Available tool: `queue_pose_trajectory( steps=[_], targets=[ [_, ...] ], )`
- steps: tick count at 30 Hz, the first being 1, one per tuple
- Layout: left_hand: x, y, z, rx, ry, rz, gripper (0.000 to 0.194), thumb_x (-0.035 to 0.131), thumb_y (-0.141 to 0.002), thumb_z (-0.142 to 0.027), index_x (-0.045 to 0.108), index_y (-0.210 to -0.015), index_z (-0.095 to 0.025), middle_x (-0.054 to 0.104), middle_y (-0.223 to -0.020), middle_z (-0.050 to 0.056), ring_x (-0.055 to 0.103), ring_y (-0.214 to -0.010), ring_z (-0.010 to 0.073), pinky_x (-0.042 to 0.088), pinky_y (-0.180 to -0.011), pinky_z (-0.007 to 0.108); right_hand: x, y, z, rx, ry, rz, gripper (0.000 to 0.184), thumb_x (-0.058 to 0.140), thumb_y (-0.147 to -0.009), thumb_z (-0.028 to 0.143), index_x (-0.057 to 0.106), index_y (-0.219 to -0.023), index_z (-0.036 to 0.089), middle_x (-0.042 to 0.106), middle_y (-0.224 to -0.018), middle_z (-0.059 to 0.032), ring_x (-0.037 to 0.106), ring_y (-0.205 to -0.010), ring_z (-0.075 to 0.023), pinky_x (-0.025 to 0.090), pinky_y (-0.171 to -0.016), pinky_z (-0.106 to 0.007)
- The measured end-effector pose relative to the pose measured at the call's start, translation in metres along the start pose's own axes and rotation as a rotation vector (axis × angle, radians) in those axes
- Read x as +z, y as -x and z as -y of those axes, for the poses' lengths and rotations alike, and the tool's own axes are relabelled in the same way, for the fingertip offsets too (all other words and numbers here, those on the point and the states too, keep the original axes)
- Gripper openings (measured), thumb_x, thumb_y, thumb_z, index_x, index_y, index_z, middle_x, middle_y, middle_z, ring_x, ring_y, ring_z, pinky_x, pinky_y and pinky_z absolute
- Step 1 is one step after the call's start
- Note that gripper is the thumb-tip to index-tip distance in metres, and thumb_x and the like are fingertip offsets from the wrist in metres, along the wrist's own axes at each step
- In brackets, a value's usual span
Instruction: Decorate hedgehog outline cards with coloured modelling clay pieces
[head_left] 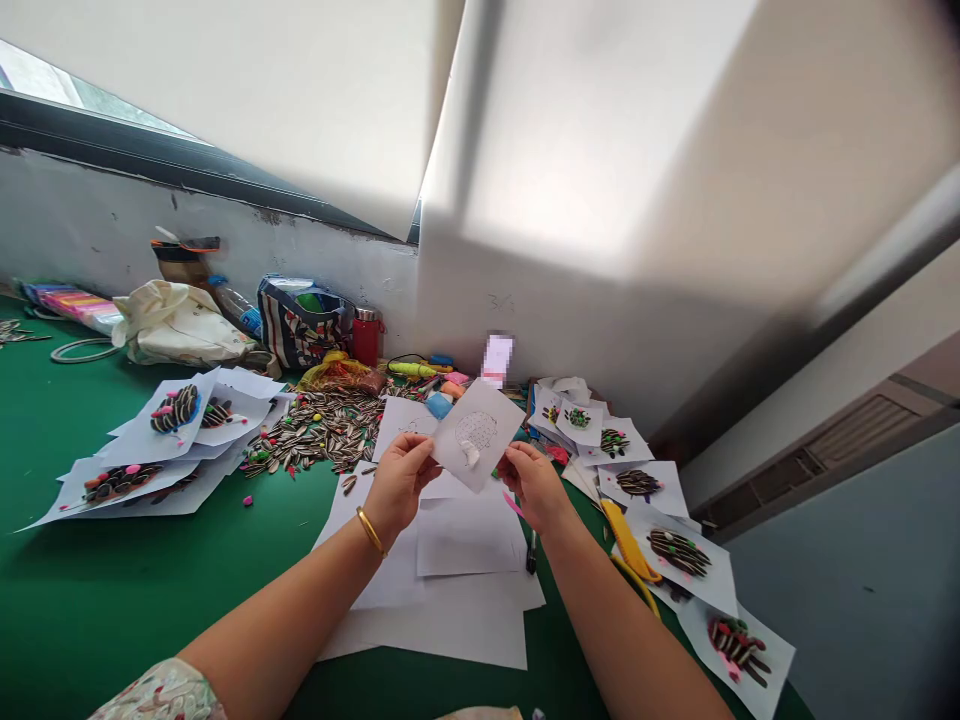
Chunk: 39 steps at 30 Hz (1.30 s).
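A small sheet of white paper with a line drawing of a rounded, patterned figure is held up, tilted, between my hands. My left hand pinches its left edge between thumb and fingers. At the lower right edge, my right hand is closed on the same sheet. A narrow pink item shows by the right fingers; whether they hold it is unclear. Beneath my hands lie several blank white sheets, overlapping, with a black pen at their right side.
Sunflower seeds are heaped behind my left hand. Seed-decorated pictures lie in a left stack and a right row, beside yellow-handled scissors. Bags, a red bottle and a phone stand along the wall.
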<state>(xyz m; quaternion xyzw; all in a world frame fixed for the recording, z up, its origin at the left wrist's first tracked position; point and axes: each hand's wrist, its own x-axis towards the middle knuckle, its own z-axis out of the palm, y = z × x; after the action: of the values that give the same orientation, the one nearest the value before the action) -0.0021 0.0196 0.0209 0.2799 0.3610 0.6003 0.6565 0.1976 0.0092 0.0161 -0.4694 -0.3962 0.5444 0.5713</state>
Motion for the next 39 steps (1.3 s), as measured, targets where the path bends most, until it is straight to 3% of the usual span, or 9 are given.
queue_pose_trajectory(
  steps=[4,7,9,16,21,25,31,39],
  targets=[
    [-0.013,0.002,0.003,-0.168,0.003,0.174,0.049,0.085,-0.063,-0.023,0.062,-0.106,-0.022,0.066,-0.087,0.000,0.062,-0.065,0.0077,0.050,-0.059,0.018,0.000,-0.005,-0.009,-0.078,0.046,-0.035,0.019,0.067,-0.072,0.037,0.061,-0.067,0.020,0.057,-0.060,0.0034,0.049,-0.060,-0.0113,0.037,-0.060,-0.025],
    [-0.018,0.005,0.004,-0.333,-0.073,0.308,0.044,0.084,-0.066,-0.027,0.066,-0.105,-0.017,0.067,-0.087,0.004,0.061,-0.067,0.0089,0.047,-0.057,0.017,-0.001,-0.003,-0.018,-0.113,0.086,-0.030,0.019,0.067,-0.074,0.036,0.062,-0.067,0.020,0.056,-0.061,0.0031,0.048,-0.062,-0.0123,0.037,-0.062,-0.025],
    [-0.020,0.006,0.009,-0.373,-0.142,0.308,0.040,0.085,-0.066,-0.029,0.068,-0.099,-0.016,0.066,-0.085,0.004,0.058,-0.065,0.0079,0.043,-0.054,0.017,-0.003,0.000,-0.024,-0.130,0.096,-0.014,0.020,0.068,-0.076,0.039,0.065,-0.070,0.020,0.058,-0.064,0.0019,0.050,-0.065,-0.0137,0.039,-0.064,-0.026],
    [-0.018,0.010,0.026,-0.204,-0.286,0.259,0.040,0.082,-0.069,-0.039,0.070,-0.098,-0.014,0.067,-0.084,0.005,0.053,-0.066,0.0104,0.040,-0.060,0.022,0.008,0.020,-0.035,0.025,-0.060,0.193,0.035,0.068,-0.081,0.050,0.070,-0.101,0.022,0.071,-0.091,-0.0049,0.059,-0.076,-0.0189,0.045,-0.070,-0.032],
    [-0.016,0.011,0.027,-0.141,-0.379,0.256,0.036,0.082,-0.066,-0.041,0.071,-0.088,-0.014,0.067,-0.078,0.005,0.051,-0.063,0.0122,0.039,-0.060,0.025,0.017,0.026,-0.033,0.106,-0.151,0.189,0.041,0.073,-0.077,0.050,0.070,-0.106,0.021,0.073,-0.103,-0.0070,0.064,-0.087,-0.0226,0.048,-0.078,-0.035],
    [-0.012,0.013,0.026,-0.148,-0.375,0.253,0.035,0.081,-0.065,-0.040,0.072,-0.086,-0.014,0.067,-0.076,0.006,0.052,-0.063,0.0129,0.038,-0.059,0.025,0.017,0.026,-0.033,0.138,-0.143,0.170,0.042,0.081,-0.070,0.045,0.072,-0.103,0.020,0.074,-0.101,-0.0066,0.066,-0.090,-0.0230,0.048,-0.083,-0.036],
    [-0.011,0.013,0.027,-0.180,-0.319,0.237,0.036,0.081,-0.066,-0.037,0.072,-0.090,-0.013,0.068,-0.078,0.006,0.056,-0.065,0.0138,0.041,-0.061,0.025,0.018,0.027,-0.036,0.133,-0.126,0.191,0.045,0.083,-0.067,0.044,0.073,-0.105,0.022,0.074,-0.106,-0.0072,0.066,-0.097,-0.0257,0.049,-0.089,-0.040],
    [-0.014,0.013,0.030,-0.187,-0.364,0.289,0.039,0.077,-0.073,-0.043,0.071,-0.100,-0.015,0.070,-0.085,0.007,0.059,-0.070,0.0151,0.041,-0.060,0.023,0.018,0.027,-0.035,0.026,-0.001,0.219,0.045,0.079,-0.074,0.047,0.071,-0.111,0.022,0.071,-0.117,-0.0078,0.063,-0.111,-0.0284,0.045,-0.100,-0.043]
  ],
)
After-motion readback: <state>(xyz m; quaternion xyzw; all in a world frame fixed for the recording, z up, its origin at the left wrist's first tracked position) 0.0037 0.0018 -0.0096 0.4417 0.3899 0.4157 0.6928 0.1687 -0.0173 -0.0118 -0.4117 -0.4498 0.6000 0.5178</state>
